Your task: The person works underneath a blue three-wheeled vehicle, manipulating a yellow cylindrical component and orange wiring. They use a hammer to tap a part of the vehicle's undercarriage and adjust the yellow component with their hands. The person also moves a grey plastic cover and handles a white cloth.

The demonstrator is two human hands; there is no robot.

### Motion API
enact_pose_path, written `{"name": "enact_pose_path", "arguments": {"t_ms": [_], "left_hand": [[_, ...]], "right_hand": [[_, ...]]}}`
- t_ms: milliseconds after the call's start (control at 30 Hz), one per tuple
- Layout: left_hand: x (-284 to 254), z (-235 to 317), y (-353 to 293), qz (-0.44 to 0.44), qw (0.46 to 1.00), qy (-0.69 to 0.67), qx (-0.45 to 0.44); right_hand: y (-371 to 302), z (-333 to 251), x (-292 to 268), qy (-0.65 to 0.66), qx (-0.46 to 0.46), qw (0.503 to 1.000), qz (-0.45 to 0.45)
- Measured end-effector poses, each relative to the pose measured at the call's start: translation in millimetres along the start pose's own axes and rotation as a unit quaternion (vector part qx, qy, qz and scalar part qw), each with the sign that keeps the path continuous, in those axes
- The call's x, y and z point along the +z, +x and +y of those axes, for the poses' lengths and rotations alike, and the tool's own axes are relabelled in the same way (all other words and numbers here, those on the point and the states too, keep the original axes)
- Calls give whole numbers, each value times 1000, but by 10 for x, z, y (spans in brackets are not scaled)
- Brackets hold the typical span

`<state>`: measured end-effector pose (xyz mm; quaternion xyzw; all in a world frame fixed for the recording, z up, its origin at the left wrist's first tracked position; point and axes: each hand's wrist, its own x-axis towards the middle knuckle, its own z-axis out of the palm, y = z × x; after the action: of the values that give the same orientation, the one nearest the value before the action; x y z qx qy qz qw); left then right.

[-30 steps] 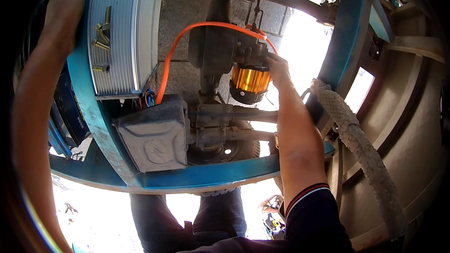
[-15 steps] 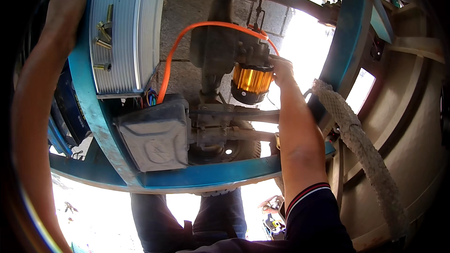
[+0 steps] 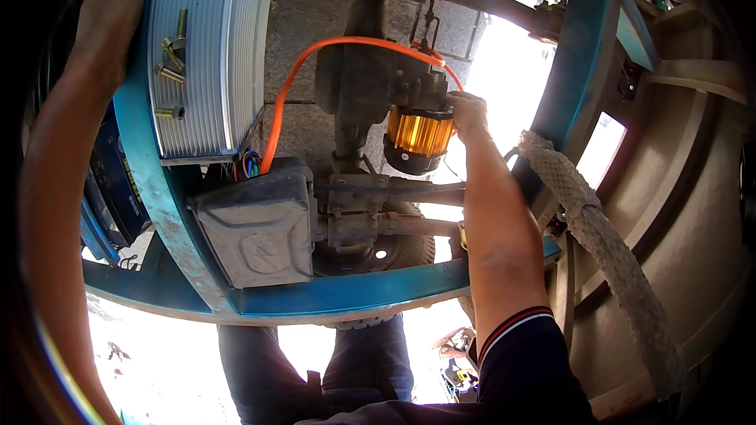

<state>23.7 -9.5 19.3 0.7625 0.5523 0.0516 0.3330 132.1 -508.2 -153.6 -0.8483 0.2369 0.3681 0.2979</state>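
Observation:
My right hand (image 3: pixel 470 116) reaches down through the blue frame to the right side of a motor (image 3: pixel 419 132) with a gold finned body and black ends. Its fingers are curled in against the motor's upper black rim; whatever they pinch is hidden. An orange cable (image 3: pixel 293 85) arches over from the left and ends close to this hand. At the upper left, my left hand (image 3: pixel 114 0) rests against the blue frame beam (image 3: pixel 142 165), its fingers out of sight. Beside it, a ribbed silver metal box (image 3: pixel 209 47) carries several loose bolts (image 3: pixel 172 63).
A dusty grey plastic cover (image 3: pixel 260 224) sits below the ribbed box, coloured wires (image 3: pixel 250 162) between them. The blue front crossbar (image 3: pixel 354 293) spans near my legs. A thick wrapped hose (image 3: pixel 583 205) hangs at the right. Behind the motor stands a dark axle housing (image 3: pixel 354 83).
The view has shifted slightly, so most things sit a little further left. My right hand stays at the motor's side, its fingers a bit more curled. My left hand keeps its place.

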Motion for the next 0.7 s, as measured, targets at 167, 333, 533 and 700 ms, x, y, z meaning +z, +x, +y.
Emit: {"name": "enact_pose_path", "arguments": {"t_ms": [167,333,533,700], "left_hand": [[23,27,-15,-3,1000,-3,-5],[1,2,-21,1,1000,-5,0],[-5,46,-67,-12,1000,-19,18],[-14,-49,28,-13,1000,-8,13]], "right_hand": [[119,118,-58,-47,-49,997,-32],[38,15,-27,-88,-44,995,-28],[-53,-93,-32,-63,-7,998,-31],[-14,-50,-29,-16,-3,996,-92]]}}
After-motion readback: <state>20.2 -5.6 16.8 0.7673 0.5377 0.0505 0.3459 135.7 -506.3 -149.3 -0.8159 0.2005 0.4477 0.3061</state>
